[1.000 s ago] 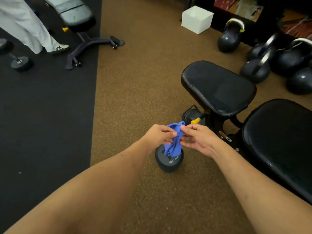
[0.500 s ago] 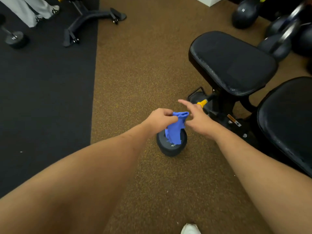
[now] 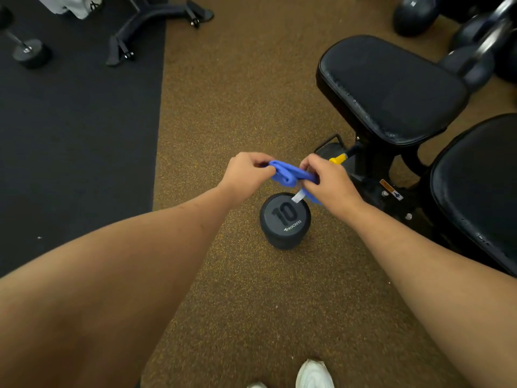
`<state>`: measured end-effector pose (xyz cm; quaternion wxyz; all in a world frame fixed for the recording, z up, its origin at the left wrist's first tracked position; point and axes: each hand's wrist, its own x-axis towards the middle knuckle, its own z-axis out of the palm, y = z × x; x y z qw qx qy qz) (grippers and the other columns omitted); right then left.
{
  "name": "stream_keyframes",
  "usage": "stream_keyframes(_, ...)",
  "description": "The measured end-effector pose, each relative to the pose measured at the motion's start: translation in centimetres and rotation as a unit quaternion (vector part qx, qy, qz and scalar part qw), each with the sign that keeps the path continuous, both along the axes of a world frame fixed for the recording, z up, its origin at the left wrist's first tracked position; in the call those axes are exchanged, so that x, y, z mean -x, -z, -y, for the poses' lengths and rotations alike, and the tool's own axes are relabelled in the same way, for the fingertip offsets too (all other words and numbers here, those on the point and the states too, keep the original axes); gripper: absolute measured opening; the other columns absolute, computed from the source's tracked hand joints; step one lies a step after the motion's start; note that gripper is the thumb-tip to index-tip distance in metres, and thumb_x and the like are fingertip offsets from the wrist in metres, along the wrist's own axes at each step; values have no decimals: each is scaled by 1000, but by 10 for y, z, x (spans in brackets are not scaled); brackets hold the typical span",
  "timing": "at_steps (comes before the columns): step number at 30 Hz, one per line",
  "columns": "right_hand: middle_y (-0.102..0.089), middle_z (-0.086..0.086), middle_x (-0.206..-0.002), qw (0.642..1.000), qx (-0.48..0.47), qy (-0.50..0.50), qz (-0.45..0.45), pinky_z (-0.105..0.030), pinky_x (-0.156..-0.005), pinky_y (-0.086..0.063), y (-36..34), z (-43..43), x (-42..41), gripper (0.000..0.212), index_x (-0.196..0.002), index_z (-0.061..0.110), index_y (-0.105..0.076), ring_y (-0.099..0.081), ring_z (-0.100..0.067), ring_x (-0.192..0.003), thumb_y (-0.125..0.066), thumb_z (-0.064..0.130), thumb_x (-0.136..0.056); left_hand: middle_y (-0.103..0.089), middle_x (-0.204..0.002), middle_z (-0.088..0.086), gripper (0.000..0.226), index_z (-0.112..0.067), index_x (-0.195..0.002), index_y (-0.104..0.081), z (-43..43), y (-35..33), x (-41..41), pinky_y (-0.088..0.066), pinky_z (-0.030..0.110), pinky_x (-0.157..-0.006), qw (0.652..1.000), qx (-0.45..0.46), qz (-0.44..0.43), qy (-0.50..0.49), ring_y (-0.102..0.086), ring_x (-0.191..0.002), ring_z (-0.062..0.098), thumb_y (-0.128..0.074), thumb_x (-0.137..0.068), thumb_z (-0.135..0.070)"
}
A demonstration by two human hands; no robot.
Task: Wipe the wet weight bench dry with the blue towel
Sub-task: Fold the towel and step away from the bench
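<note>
Towel of soft blue cloth [image 3: 291,175] is held in the air between both hands, above the black round dumbbell marked "10" [image 3: 285,219], which stands on the brown speckled floor [image 3: 251,303]. One end is pinched by the curled fingers of the left hand [image 3: 247,175]. The other end is gripped by the right hand [image 3: 327,183], whose fingers are closed around the bunched fabric. A small white label [image 3: 298,196] is seen hanging from the lower edge. No contact is yet made with the black padded weight bench [image 3: 391,91], which stands just to the right, with a second black pad [image 3: 481,191] beside its seat.

The towel is judged to be very light and limp: no shape is kept by it, and it sags wherever it is not supported. It is best gathered into a wad in one palm, so that a thick layer is pressed flat on the pad. The bench cover looks smooth and is probably slippery when wet, so firm downward pressure is likely needed. Small pale marks are seen along the pad edge; whether they are drops or wear cannot be told.
</note>
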<state>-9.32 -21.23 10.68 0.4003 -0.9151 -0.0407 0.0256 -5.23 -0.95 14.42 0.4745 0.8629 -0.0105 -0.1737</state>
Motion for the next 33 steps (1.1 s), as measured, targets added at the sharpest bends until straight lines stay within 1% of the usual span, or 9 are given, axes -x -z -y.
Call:
stream_keyframes(3, -48, 7, -78, 989, 118, -68, -60, -29, -68, -39, 30, 0, 16, 16, -94, 20, -67, -53, -18, -77, -70, 13, -81, -69, -69, -7, 18, -24, -99, -79, -15, 19, 20, -35, 19, -42, 996, -48, -65, 48, -39, -43, 4, -67, -88, -14)
stream_keyframes(6, -49, -7, -71, 958, 212, -136, -133, -33, -62, -38, 61, -2, 36, 15, -70, 16, -58, -59, -31, -77, -68, 16, -80, -74, -92, -3, 31, -17, -110, -76, -25, 48, 43, -43, 11, -46, 978, -122, -124, 115, -60, -52, 2, -58, -91, -1)
stream_keyframes(11, -46, 2, -68, 942, 211, -174, -194, -34, -69, -41, 95, -3, 60, 37, -59, 18, -45, -55, -22, -78, -73, 31, -78, -70, -109, 6, 36, -8, -106, -75, -39, 84, 67, -55, 19, -53, 962, -178, -171, 116, -74, -67, 24, -48, -88, 7)
stream_keyframes(17, -46, 5, -59, 947, 59, -152, -277, -31, -59, -33, 92, 10, 43, 27, -70, 9, -57, -41, -10, -58, -71, 26, -86, -72, -87, 4, 28, -12, -86, -75, -49, 87, 51, -50, 15, -52, 968, -155, -192, 42, -59, -58, 11, -52, -91, 2)
stream_keyframes(20, -60, -1, -78, 961, -82, -61, -256, -31, -70, -41, 92, 11, 19, 11, -86, 11, -68, -53, -12, -77, -67, 20, -91, -70, -106, 5, 30, -11, -104, -71, -46, 93, 34, -60, 29, -73, 979, -56, -174, -85, -70, -84, 20, -48, -93, 4)
stream_keyframes(23, -62, -3, -115, 976, 26, 88, -195, -46, -98, -45, 99, 8, 4, 35, -126, 28, -59, -58, -26, -110, -63, 35, -91, -64, -120, 4, 44, -16, -132, -57, -32, 104, 27, -56, 37, -84, 977, -100, -111, -151, -66, -103, 29, -43, -93, -4)
stream_keyframes(28, -45, -8, -137, 967, 241, 56, -66, -45, -99, -37, 100, -26, 28, 43, -140, 25, -46, -46, -32, -123, -49, 25, -98, -50, -141, 10, 48, -11, -136, -55, -1, 117, 53, -42, 43, -105, 961, -256, 46, 90, -48, -128, 31, -42, -92, 1)
stream_keyframes(30, -37, -10, -149, 966, 252, 9, -61, -44, -106, -33, 113, -37, 44, 45, -146, 21, -40, -38, -31, -135, -41, 24, -101, -37, -154, 9, 54, -11, -146, -44, 12, 128, 62, -36, 43, -111, 924, -304, 61, 225, -36, -140, 30, -44, -93, 1)
stream_keyframes(33, 4, -3, -165, 933, 295, -100, -181, -48, -120, -16, 136, -43, 65, 66, -157, 20, -6, 2, -21, -151, -40, 23, -100, -8, -165, 7, 70, -10, -158, -12, 21, 146, 67, -24, 42, -120, 825, -417, 12, 381, -8, -152, 28, -47, -98, -10)
